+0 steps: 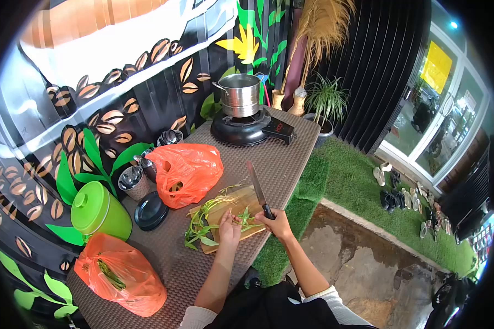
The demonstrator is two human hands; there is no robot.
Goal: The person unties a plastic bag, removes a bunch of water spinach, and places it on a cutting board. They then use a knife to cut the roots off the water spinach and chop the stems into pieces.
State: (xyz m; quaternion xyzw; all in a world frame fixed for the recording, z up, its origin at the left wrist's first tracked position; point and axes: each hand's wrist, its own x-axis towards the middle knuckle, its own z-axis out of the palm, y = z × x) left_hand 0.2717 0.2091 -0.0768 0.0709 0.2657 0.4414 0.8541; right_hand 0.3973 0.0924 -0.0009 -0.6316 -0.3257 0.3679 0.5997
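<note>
My right hand [277, 223] is wrapped round the black handle of a knife [258, 189], its blade pointing up and away over the board's right side. Over the wooden cutting board [241, 197], my left hand [230, 227] has its fingers closed on some green stems. Leafy greens [201, 225] lie on the board's left part and hang over its edge. Thin pale roots or stems [221, 198] are at the board's far side. An orange plastic bag [189, 170] sits just beyond the board.
A steel pot [240, 94] stands on a black portable stove [241, 129] at the table's far end. On the left are a green lidded container [100, 211], a black round lid [151, 210], a cutlery holder [134, 183] and another orange bag [121, 277].
</note>
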